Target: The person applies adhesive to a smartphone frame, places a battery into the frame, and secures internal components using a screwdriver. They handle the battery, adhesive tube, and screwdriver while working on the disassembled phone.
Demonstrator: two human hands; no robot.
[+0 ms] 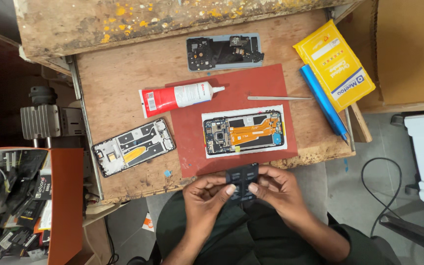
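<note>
I sit at a worn wooden bench (119, 78) with a red mat (271, 86) on it. Just below the mat's near edge, over my lap, I pinch a small dark flat part (242, 182) between the closed fingers of my left hand (204, 196) and right hand (276, 189). Beyond it lies an opened phone (244, 131) on white paper, then a glue tube (177, 96), tweezers (278, 98) and a bare phone frame (133, 146) to the left.

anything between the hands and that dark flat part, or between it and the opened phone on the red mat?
No. Left hand and right hand both grip the dark flat part directly. Between it and the opened phone lies only bare red mat; glue tube and tweezers sit beyond.
</note>
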